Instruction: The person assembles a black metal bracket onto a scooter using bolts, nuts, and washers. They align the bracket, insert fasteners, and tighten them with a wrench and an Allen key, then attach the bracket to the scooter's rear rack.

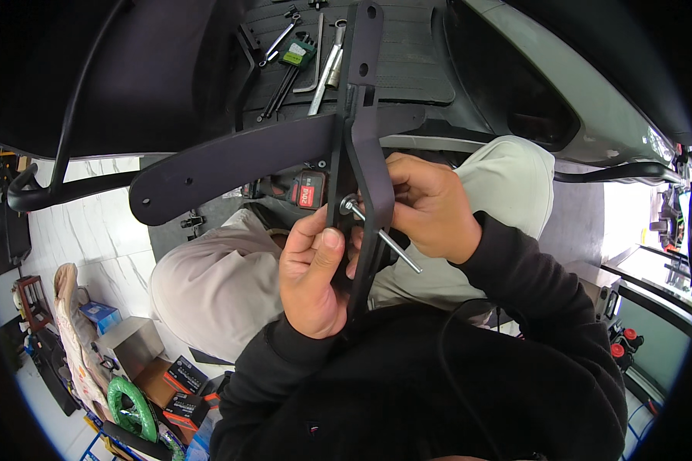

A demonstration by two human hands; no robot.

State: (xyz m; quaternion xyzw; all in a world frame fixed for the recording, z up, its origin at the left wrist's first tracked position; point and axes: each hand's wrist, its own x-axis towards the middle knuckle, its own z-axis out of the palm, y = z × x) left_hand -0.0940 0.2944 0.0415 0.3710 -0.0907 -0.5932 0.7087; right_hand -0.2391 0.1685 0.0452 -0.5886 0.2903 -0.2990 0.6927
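Observation:
A black metal bracket (373, 165) with long flat arms and several holes stands in front of me over my lap. My left hand (314, 276) grips its lower part, thumb on the near side and fingers curled around the edge. A long silvery bolt (396, 250) with a washer (349, 204) sits at the bracket's lower section, its shaft slanting down to the right. On the bracket's right side is my right hand (436, 206), fingers bent and closed together. Its fingertips are hidden behind the metal, so what they pinch does not show.
Wrenches (332, 61), a green hex key set (294, 58) and a bent bar (315, 69) lie on the ribbed mat (415, 73) beyond. A cordless power tool (304, 190) rests below the bracket. Boxes (184, 376) and a green ring (131, 407) are at lower left.

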